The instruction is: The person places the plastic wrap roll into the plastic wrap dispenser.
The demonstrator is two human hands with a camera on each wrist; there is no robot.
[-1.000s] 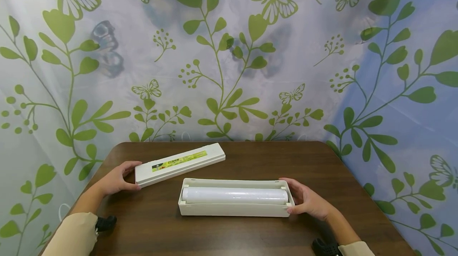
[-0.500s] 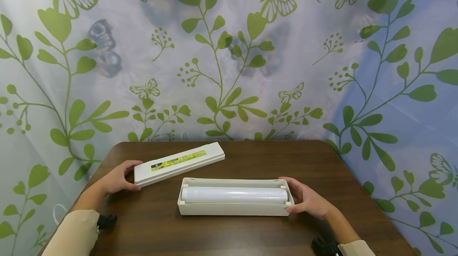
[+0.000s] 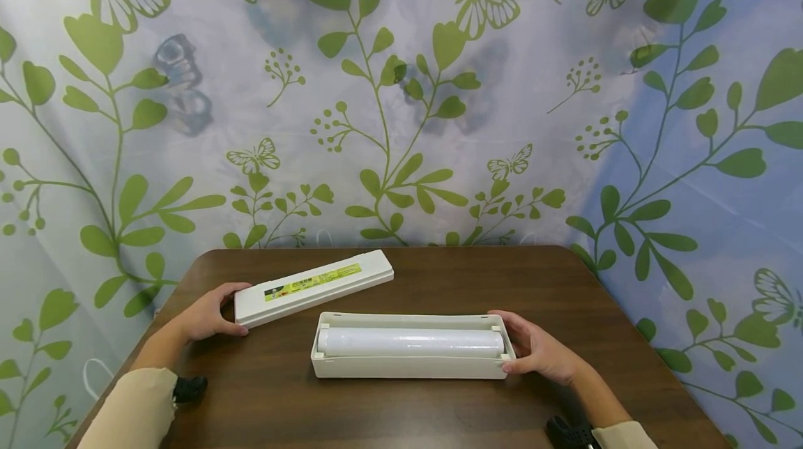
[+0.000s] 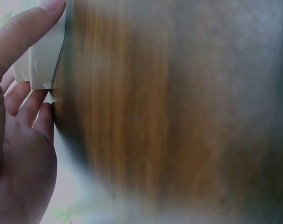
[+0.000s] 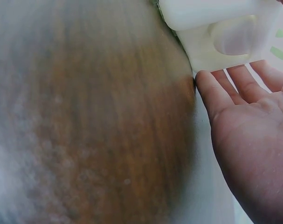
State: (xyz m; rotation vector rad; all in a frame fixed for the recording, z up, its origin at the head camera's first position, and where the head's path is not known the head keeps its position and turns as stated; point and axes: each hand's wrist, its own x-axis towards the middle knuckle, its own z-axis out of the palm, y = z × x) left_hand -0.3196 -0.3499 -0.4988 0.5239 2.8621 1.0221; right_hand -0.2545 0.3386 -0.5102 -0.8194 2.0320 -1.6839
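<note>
The left hand (image 3: 210, 314) pinched the lid (image 3: 371, 270) by its left end, slanted on the bench (image 3: 477, 288) beyond and left of the crosswise box (image 3: 409, 368) (roll (image 3: 410, 342) inside), whose right end the right hand (image 3: 547, 357) gripped.

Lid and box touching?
Apart. The head view shows a strip of bare table between the lid and the box.

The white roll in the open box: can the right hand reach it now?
Probably yes: the right hand holds one end of the box, and the lid is off, leaving the roll uncovered.
</note>
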